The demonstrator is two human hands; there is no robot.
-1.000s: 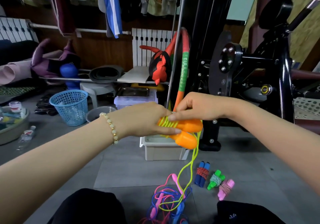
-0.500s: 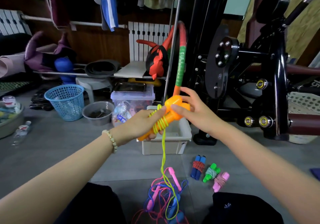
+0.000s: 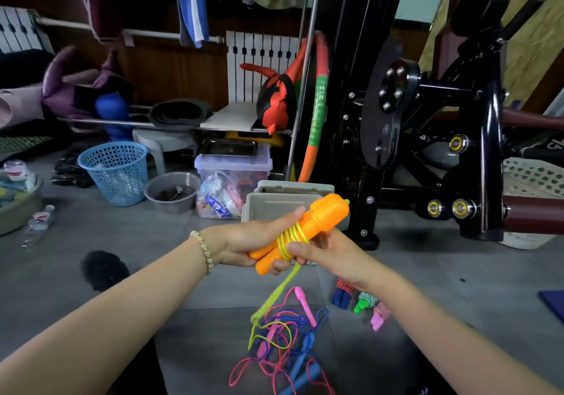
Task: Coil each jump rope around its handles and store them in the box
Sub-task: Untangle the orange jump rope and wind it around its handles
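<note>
My left hand grips two orange jump-rope handles held side by side and tilted up to the right. Several turns of yellow-green rope wrap their middle. My right hand pinches the rope just under the handles, and its loose tail hangs to the floor. The beige storage box stands open on the floor behind my hands. Pink and blue ropes lie tangled on the floor below. Three coiled ropes, blue, green and pink, lie to their right.
A black exercise machine fills the right. A blue mesh basket, a grey bowl and a clear lidded bin stand at the left behind the box. A plastic bottle lies on the grey tiled floor.
Both hands have come lower with the handles. My right hand moved from the top of the handles to beneath them, carrying the rope round for another turn. The hanging tail is shorter.
</note>
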